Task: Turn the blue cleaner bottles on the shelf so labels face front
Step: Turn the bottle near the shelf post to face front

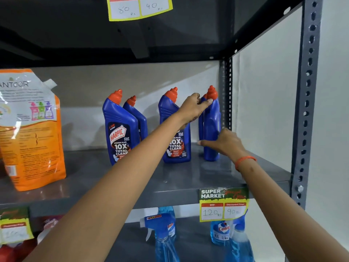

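Both hands (192, 108) (224, 141) grip the rightmost bottle (212, 133), neck and base.

"Harpic 10X Total Clean" on blue bottle (120, 129); "120" on price tag (223, 205).

Single head-worn view faces the shelf (188, 178) closely, at about its level.
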### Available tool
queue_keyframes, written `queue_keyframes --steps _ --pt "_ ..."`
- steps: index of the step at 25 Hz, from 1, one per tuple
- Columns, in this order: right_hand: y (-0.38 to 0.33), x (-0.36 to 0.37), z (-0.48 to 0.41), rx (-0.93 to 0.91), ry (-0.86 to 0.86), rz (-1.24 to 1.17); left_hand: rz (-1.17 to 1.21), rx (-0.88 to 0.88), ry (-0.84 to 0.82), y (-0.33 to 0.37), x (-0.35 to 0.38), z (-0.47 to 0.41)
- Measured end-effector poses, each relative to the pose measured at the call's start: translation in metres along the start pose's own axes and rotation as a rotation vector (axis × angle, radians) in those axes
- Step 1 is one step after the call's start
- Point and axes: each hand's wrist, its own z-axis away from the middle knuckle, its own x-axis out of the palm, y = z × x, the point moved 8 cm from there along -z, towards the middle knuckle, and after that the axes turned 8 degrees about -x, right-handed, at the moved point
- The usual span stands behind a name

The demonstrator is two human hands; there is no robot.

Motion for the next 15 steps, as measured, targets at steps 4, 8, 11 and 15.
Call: queue_keyframes --steps 4,8,11,15 --pt "0.000 0.010 -0.004 -0.021 0.029 0.108 0.120 -0.112 -0.053 -0.003 0.020 -0.013" --pt "0.001 0.008 -0.007 -0.043 0.047 0.091 0.234 -0.174 -0.060 -0.005 0.028 -0.015" --pt "0.013 0.004 -0.008 -0.001 0.029 -0.051 0.358 -0.203 -0.055 -0.004 0.025 -0.015" --pt "0.029 0.000 -0.009 0.127 -0.024 -0.537 0.508 -0.190 -0.085 0.000 0.021 -0.017"
